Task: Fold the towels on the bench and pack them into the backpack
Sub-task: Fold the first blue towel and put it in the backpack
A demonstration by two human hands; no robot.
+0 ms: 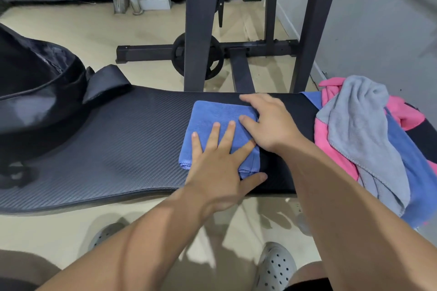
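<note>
A folded blue towel lies on the black padded bench, near its middle. My left hand lies flat on the towel's near half, fingers spread and straight. My right hand rests on the towel's right edge, fingers spread, thumb on the cloth. At the bench's right end sits a loose pile: a grey towel on top, a pink towel and another blue towel beneath it. The open black backpack stands on the bench's left end.
A black steel rack frame with a weight plate stands on the floor behind the bench. A wall runs along the right side. My feet in grey perforated clogs stand on the pale floor before the bench.
</note>
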